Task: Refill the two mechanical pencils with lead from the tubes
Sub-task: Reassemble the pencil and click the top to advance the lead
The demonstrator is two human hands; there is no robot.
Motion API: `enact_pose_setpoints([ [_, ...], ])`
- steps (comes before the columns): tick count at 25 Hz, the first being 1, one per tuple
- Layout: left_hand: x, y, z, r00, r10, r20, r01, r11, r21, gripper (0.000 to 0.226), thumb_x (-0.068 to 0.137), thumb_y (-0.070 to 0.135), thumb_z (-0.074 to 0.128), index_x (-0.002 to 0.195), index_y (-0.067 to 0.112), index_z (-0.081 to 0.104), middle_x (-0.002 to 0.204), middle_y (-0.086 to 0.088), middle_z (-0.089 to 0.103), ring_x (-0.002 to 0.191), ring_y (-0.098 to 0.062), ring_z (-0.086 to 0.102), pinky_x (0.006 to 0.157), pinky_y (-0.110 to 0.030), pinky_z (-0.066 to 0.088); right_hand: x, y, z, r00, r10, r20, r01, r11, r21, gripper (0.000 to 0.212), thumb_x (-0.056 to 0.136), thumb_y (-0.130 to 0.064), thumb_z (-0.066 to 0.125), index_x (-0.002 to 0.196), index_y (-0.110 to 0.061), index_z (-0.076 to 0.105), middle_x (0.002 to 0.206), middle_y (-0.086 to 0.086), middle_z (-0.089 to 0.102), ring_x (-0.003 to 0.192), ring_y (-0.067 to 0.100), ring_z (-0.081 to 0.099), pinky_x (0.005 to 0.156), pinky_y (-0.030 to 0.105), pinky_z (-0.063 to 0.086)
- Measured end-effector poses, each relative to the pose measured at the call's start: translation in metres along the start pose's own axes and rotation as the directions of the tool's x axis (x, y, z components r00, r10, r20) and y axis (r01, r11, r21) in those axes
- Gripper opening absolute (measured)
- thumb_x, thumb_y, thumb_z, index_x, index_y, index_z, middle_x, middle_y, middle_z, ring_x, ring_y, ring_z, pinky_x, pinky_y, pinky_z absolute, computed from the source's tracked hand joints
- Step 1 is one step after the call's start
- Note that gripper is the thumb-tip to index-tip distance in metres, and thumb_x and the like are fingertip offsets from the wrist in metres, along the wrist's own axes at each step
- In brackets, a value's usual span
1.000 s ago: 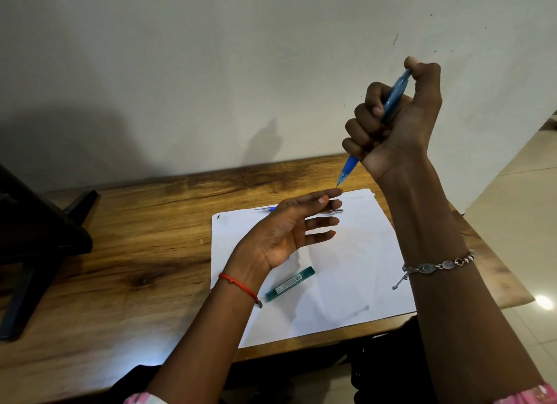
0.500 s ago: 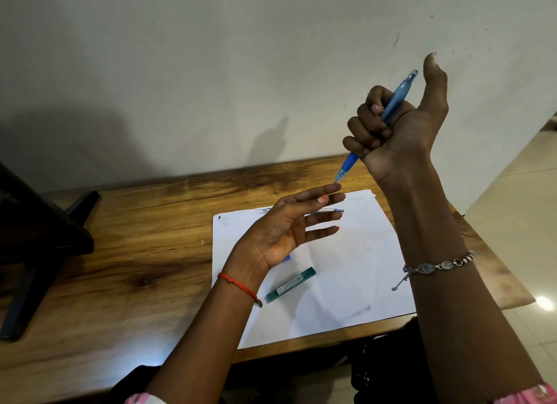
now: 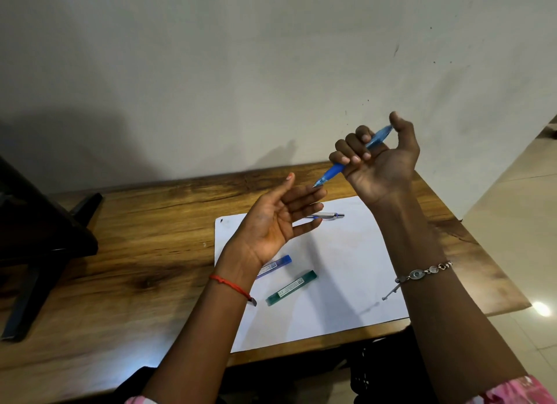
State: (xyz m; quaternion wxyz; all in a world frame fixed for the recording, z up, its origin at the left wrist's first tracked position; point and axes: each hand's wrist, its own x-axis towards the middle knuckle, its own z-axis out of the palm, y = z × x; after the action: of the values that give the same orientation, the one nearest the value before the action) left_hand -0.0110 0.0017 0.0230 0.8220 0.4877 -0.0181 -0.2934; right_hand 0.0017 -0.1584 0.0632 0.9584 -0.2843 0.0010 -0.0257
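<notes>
Above a wooden table (image 3: 144, 253), the right hand (image 3: 381, 168) clenches the blue mechanical pencil (image 3: 333, 172), tip toward the spread, empty left hand (image 3: 271, 225); the silver pencil (image 3: 329, 215), blue lead tube (image 3: 278, 262) and green lead tube (image 3: 291, 287) lie on the paper (image 3: 346, 277), so refilling seems unfinished

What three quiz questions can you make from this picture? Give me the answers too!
1. True or false: the right hand grips the blue mechanical pencil.
2. Where does the green lead tube lie? A on the white paper; B in a cup; C on the floor.
3. Fill in: ____ lead tubes lie on the paper.

Key: 1 true. 2 A. 3 two, the green one and the blue lead tube.
</notes>
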Motion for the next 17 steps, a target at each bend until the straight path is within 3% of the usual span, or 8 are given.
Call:
enact_pose_setpoints([
  [4, -0.001, 0.005, -0.007, 0.999, 0.003, -0.034, -0.004, 1.000, -0.031, 0.045, 0.093, 0.035, 0.041, 0.072, 0.013, 0.075, 0.076, 0.000, 0.075, 0.066, -0.008, 0.069, 0.062, -0.024, 0.058, 0.001, 0.011, -0.010, 1.000, -0.001, 0.017, 0.001, 0.999, 0.048, 0.029, 0.078, -0.030, 0.041, 0.056, -0.012, 0.039, 0.044, 0.001, 0.030, 0.043, 0.016, 0.034, 0.051, 0.026, 0.044],
  [8, -0.003, 0.012, -0.015, 0.998, 0.009, -0.057, -0.011, 0.999, -0.035, 0.045, 0.093, 0.035, 0.041, 0.075, 0.011, 0.075, 0.077, -0.002, 0.075, 0.067, -0.008, 0.069, 0.060, -0.024, 0.057, 0.000, 0.017, -0.016, 0.999, 0.005, 0.037, -0.005, 1.000, -0.018, 0.027, 0.075, -0.027, 0.041, 0.054, -0.010, 0.044, 0.047, 0.003, 0.036, 0.047, 0.018, 0.043, 0.064, 0.032, 0.051],
  [17, -0.006, 0.015, -0.020, 0.998, -0.004, -0.070, 0.000, 0.998, -0.058, 0.041, 0.093, 0.031, 0.042, 0.081, 0.009, 0.074, 0.077, -0.001, 0.075, 0.067, -0.008, 0.068, 0.062, -0.023, 0.057, -0.001, 0.016, -0.015, 0.995, -0.076, 0.067, 0.062, 0.980, 0.191, 0.024, 0.075, -0.023, 0.040, 0.055, -0.010, 0.044, 0.048, 0.002, 0.034, 0.045, 0.017, 0.042, 0.061, 0.028, 0.053],
])
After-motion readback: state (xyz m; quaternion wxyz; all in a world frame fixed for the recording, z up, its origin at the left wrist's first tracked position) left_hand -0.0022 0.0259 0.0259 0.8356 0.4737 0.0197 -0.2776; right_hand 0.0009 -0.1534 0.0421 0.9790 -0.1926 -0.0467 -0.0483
